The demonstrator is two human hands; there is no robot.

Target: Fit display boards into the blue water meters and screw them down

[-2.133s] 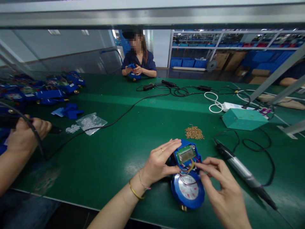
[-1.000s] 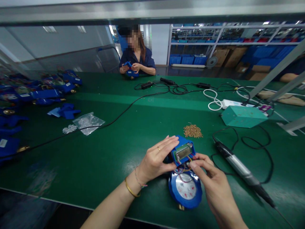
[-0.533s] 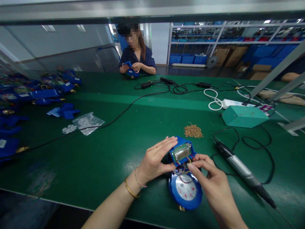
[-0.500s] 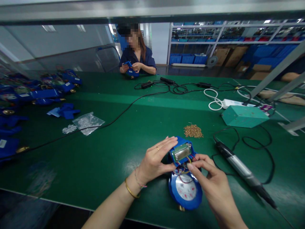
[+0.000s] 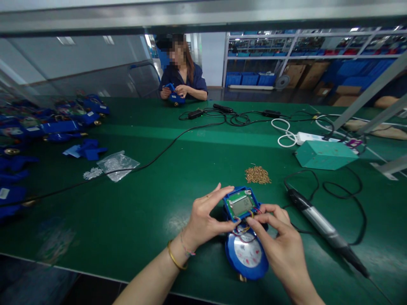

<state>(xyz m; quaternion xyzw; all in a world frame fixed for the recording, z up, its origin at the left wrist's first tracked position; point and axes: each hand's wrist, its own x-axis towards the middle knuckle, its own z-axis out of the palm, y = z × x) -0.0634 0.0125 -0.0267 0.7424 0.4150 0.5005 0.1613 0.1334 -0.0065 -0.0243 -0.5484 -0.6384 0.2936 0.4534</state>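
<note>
One head-worn view, forward and down over the near green table (image 5: 149, 207)

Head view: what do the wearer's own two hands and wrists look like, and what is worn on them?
Both are gloveless, with no sleeves showing. The left hand has a thin gold-coloured ring, a gold-coloured bangle and a thin bracelet. The right hand shows no jewellery.

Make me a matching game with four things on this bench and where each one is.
Things:
1. small screen
2. plastic bag
3. gold-coloured bits
4. green box

Places:
A. crossed by a black cable
B. beside the white power strip
C. in a blue case, between left hand and right hand
D. heaped just beyond the blue case

Pairs: 1-C, 2-A, 3-D, 4-B
</note>
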